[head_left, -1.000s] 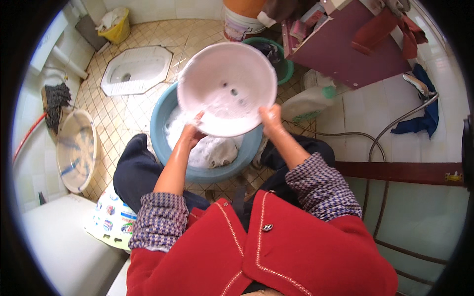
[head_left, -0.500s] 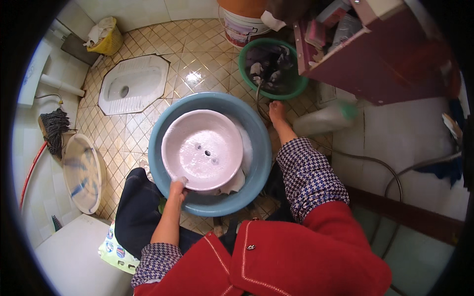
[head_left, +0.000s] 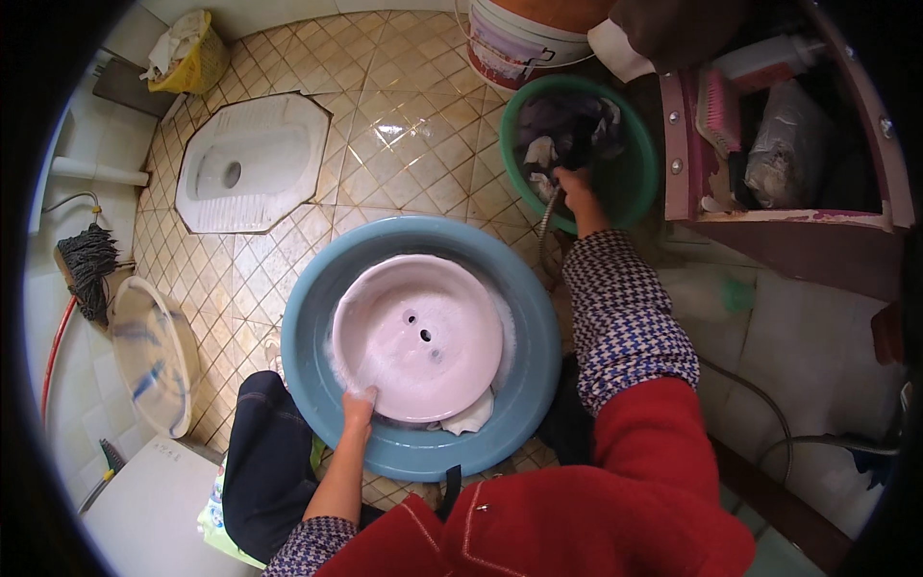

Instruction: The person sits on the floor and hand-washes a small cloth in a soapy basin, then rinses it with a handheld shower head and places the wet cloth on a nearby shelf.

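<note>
A pale pink basin [head_left: 413, 375] with a few dark holes in its bottom sits tilted inside a large blue tub [head_left: 312, 409] holding suds. My left hand [head_left: 360, 404] grips the pink basin's near-left rim, thumb over the edge. Beside it, a white cloth [head_left: 471, 415] shows under the pink basin. My right hand [head_left: 574, 185] reaches into the green basin [head_left: 630, 183], its fingers closed round the end of a metal shower hose [head_left: 546, 219]. Dark and pale wet clothes [head_left: 541, 151] lie in that green basin; the hose's tip is hidden among them.
A squat toilet [head_left: 252, 163] is set in the tiled floor at left. A tan basin [head_left: 154, 361] and a mop [head_left: 88, 269] lean by the left wall. At right stand a purple cabinet [head_left: 788, 240] with a pink brush [head_left: 713, 113] and a bottle [head_left: 707, 293]. A bucket [head_left: 510, 48] stands behind.
My right hand has moved forward from beside the green basin into it, onto the hose. My left hand stays on the pink basin's rim. The whole view has shifted.
</note>
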`<state>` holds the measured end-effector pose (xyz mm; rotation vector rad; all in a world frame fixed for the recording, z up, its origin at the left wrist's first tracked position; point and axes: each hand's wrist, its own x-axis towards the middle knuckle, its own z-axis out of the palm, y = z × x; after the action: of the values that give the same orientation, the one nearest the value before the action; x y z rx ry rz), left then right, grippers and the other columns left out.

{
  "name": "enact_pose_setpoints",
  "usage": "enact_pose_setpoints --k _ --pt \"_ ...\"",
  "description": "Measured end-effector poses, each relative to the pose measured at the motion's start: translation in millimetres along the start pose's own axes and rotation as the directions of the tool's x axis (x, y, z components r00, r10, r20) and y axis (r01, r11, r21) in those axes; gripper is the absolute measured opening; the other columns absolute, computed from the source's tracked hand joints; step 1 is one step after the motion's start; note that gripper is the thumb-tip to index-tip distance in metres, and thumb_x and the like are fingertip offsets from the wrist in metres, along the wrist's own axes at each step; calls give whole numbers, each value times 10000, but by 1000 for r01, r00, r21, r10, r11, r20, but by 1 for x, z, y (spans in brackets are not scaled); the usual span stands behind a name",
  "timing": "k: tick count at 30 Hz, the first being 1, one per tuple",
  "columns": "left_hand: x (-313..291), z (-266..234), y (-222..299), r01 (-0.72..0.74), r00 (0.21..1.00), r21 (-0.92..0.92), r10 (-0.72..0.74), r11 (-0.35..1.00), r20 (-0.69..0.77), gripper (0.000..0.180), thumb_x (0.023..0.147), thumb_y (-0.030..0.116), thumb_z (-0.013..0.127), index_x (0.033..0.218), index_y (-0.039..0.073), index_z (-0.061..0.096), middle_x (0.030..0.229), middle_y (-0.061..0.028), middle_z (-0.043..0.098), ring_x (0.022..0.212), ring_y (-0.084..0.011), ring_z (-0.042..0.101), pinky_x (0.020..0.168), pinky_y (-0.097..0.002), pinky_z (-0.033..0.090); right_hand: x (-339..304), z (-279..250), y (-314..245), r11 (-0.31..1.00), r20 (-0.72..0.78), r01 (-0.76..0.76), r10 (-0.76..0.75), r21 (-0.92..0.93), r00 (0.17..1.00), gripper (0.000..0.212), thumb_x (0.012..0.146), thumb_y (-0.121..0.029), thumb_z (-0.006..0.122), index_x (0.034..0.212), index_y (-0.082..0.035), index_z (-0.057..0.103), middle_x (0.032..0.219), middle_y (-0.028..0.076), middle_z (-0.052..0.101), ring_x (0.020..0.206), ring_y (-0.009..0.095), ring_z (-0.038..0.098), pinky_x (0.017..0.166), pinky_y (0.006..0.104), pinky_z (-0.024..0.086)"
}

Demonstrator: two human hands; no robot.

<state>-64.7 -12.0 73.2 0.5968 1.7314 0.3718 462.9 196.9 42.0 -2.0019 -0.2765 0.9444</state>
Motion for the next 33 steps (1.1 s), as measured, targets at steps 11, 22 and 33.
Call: enact_pose_setpoints --k 11,22,33 --pt "-21 33 58 -516 639 610 745 601 -194 585 769 89 579 1297 -7 349 1219 -198 458 1114 -306 463 970 -373 349 -153 -46 12 942 -190 330 -335 -58 923 349 753 -93 578 1031 34 410 794 198 551 640 294 580 510 364 442" --pt "-169 114 285 -662 625 -459 774 593 98 625 833 393 594 1276 17 364 1111 -170 542 921 -196 576 778 -295 466 -382 -9 -47 453 138 832 -847 -320 514 460 756 -76 580 1166 4 387 1020 233 529 861 389 567 713 439 466" --pt "-222 16 287 -379 415 -586 697 716 584 523 842 452 546 1221 99 475 890 -51 629 815 -129 569 734 -260 468 -476 -13 -120 870 721 222 -490 441 490 391 893 -431 477 879 -40 502 702 39 546 584 94 519 522 218 423"
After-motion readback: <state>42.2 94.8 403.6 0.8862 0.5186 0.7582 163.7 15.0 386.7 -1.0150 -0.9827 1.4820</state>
